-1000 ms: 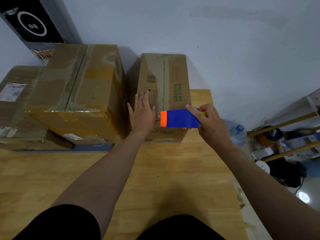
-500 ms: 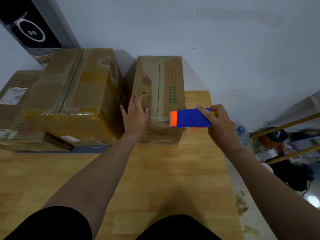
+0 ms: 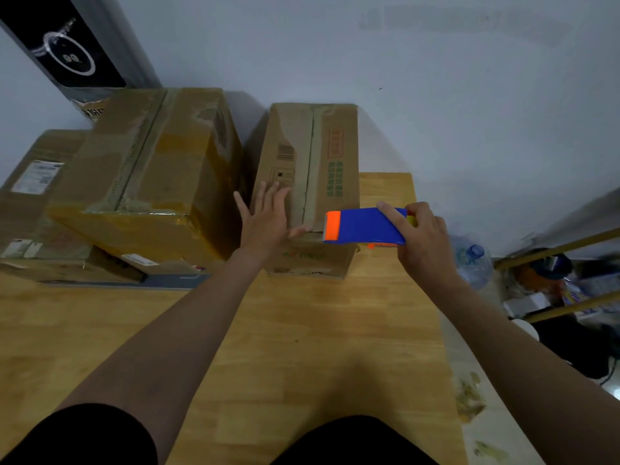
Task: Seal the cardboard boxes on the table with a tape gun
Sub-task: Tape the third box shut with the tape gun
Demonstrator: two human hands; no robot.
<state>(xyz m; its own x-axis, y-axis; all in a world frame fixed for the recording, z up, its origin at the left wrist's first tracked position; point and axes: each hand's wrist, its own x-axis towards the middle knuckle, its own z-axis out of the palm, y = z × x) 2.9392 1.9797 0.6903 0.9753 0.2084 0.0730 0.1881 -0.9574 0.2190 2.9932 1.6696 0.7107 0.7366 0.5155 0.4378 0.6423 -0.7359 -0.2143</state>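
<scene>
Left hand [image 3: 268, 218], centre of frame: palm down, fingers straight and slightly spread, pointing toward the top of the frame, thumb out to the right. Left forearm [image 3: 188, 330] runs bare from lower left, extended. Right hand [image 3: 421, 241], right of centre: curled round the tape gun [image 3: 362, 226], index finger laid along its top; thumb hidden, apparently beneath. Right forearm [image 3: 503, 337] enters from lower right.

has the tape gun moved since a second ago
Yes. The tape gun has shifted right: its orange end was over the box seam, and now it sits just right of it.
</scene>
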